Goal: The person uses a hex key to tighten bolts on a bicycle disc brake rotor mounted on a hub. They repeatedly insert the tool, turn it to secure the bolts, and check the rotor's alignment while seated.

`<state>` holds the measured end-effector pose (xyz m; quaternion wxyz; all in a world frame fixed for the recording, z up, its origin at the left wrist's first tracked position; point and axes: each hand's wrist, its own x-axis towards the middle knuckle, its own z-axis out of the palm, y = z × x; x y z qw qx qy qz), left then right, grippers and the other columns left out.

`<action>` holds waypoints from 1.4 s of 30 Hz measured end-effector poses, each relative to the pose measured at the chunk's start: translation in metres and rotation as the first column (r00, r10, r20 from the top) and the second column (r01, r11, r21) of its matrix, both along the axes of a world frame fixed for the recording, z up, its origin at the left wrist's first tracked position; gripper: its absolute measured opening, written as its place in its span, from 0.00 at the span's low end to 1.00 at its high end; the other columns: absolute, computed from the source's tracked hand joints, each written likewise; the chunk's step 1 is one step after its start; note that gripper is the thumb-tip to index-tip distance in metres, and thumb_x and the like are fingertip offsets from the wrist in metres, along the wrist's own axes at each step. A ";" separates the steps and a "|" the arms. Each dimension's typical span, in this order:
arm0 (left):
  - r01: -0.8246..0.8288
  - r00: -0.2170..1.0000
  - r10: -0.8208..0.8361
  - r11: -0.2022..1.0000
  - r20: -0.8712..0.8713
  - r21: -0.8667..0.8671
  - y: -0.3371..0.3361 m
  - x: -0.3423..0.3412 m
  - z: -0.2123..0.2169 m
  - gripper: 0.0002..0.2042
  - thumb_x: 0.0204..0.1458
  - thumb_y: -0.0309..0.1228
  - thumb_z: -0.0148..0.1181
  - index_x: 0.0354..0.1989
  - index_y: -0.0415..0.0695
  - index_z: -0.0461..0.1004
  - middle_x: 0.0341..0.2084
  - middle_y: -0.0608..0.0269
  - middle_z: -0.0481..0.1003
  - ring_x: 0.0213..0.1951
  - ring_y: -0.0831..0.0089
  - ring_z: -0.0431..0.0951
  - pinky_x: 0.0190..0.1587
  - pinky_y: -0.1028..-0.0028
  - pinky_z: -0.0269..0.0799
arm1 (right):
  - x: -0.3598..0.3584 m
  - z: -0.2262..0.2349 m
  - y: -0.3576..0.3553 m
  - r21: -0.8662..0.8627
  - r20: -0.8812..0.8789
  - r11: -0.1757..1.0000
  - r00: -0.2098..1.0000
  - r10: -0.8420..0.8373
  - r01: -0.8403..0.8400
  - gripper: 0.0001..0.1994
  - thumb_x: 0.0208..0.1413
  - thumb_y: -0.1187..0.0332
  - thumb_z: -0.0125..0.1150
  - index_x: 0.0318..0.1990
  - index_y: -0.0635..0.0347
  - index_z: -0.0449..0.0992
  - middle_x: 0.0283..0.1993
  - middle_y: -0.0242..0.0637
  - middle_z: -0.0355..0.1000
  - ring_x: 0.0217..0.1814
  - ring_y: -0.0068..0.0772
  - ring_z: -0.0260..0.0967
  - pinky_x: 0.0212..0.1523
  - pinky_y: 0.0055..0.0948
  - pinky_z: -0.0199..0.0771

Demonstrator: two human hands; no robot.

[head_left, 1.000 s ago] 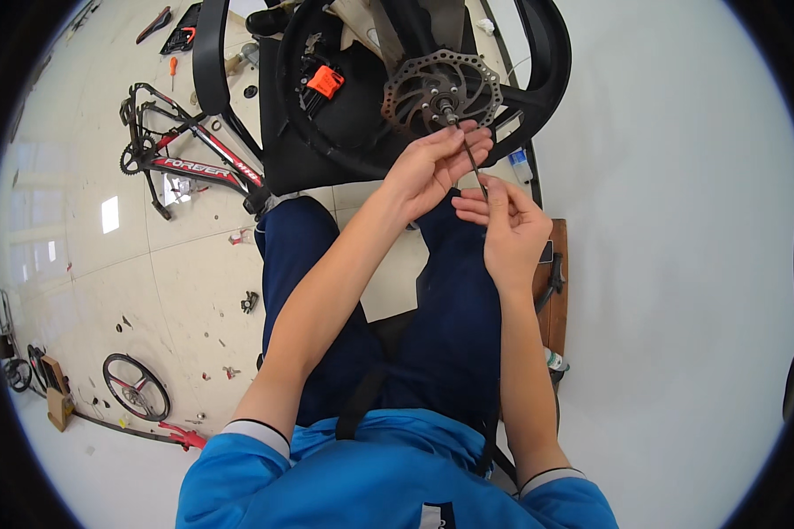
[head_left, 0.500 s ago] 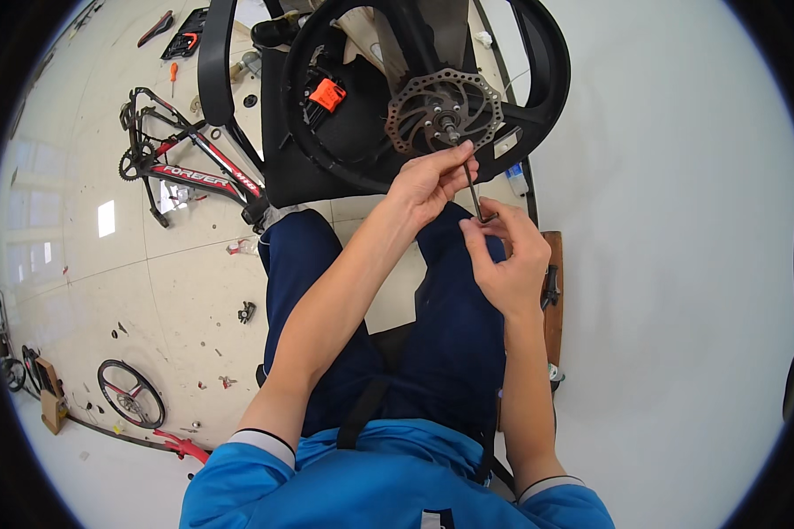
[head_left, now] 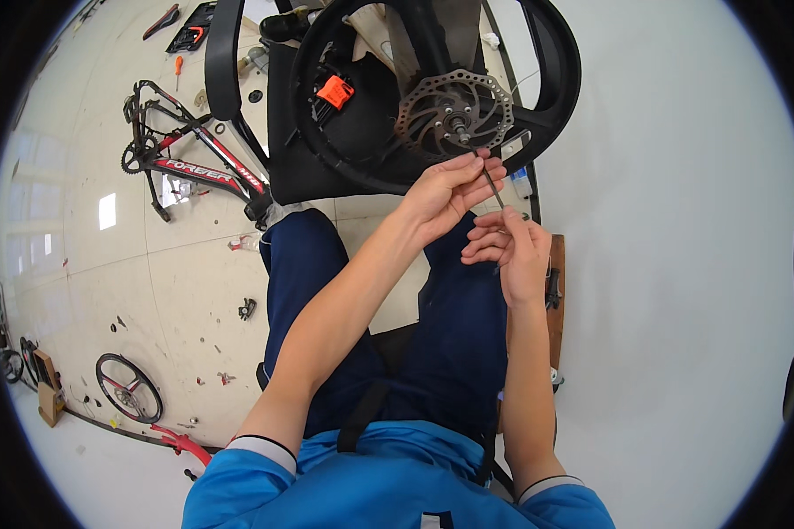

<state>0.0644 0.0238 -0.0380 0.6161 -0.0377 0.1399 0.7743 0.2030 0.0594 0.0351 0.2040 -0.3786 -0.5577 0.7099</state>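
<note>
My left hand (head_left: 450, 196) pinches the upper part of a dark hex key (head_left: 492, 188) between thumb and fingers. My right hand (head_left: 524, 256) grips the lower end of the same key, just right of and below the left hand, with some fingers spread loosely. The key's upper tip is close to the lower edge of a perforated brake disc (head_left: 412, 104); whether it touches a bolt there I cannot tell. This disc is mounted at the hub (head_left: 458, 126) of a black spoked wheel (head_left: 305, 141), which leans upright before me on a black chair.
An orange-and-black object (head_left: 336, 92) lies on the chair seat (head_left: 326, 172) behind the rim. On the floor at left are a red-and-black bicycle frame (head_left: 198, 172), an orange-handled screwdriver (head_left: 179, 69), a small wheel (head_left: 129, 388) and loose parts. A white wall (head_left: 670, 220) stands at right.
My right hand has turned and moved up along the hex key, its fingers opening somewhat. My left hand shifted slightly right and down. The whole view moved a little.
</note>
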 end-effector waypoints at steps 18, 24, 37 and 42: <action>0.045 0.999 -0.044 0.999 0.017 -0.011 -0.002 -0.003 0.002 0.15 0.62 0.32 0.54 0.52 0.37 0.70 0.44 0.58 0.74 0.44 0.74 0.77 0.44 0.80 0.77 | -0.003 0.000 -0.009 0.844 0.107 0.521 0.992 0.069 -0.128 0.08 0.50 0.82 0.65 0.39 0.69 0.79 0.35 0.42 0.78 0.35 0.30 0.78 0.37 0.24 0.81; 0.023 1.000 -0.024 0.998 0.010 0.057 -0.005 -0.002 -0.001 0.18 0.63 0.28 0.51 0.58 0.33 0.64 0.52 0.49 0.73 0.52 0.66 0.77 0.52 0.71 0.77 | -0.009 0.002 -0.006 0.120 -0.053 0.990 0.996 -0.069 0.075 0.08 0.59 0.77 0.58 0.41 0.75 0.76 0.36 0.47 0.77 0.37 0.36 0.80 0.39 0.28 0.83; 0.029 1.000 -0.030 0.972 0.001 -0.235 0.000 -0.005 0.003 0.08 0.54 0.33 0.66 0.33 0.42 0.77 0.27 0.66 0.77 0.28 0.81 0.78 0.29 0.86 0.77 | 0.001 0.016 -0.004 0.863 0.177 0.468 0.982 0.070 -0.189 0.14 0.41 0.77 0.73 0.38 0.62 0.81 0.34 0.36 0.78 0.34 0.32 0.77 0.33 0.25 0.77; 0.002 0.998 -0.016 0.973 -0.061 -0.231 -0.003 0.000 -0.003 0.10 0.54 0.37 0.67 0.36 0.44 0.77 0.27 0.70 0.76 0.29 0.83 0.76 0.30 0.87 0.73 | -0.004 0.017 -0.006 0.901 0.218 0.356 0.968 0.125 -0.249 0.11 0.42 0.73 0.74 0.35 0.61 0.82 0.32 0.37 0.78 0.30 0.35 0.76 0.30 0.26 0.75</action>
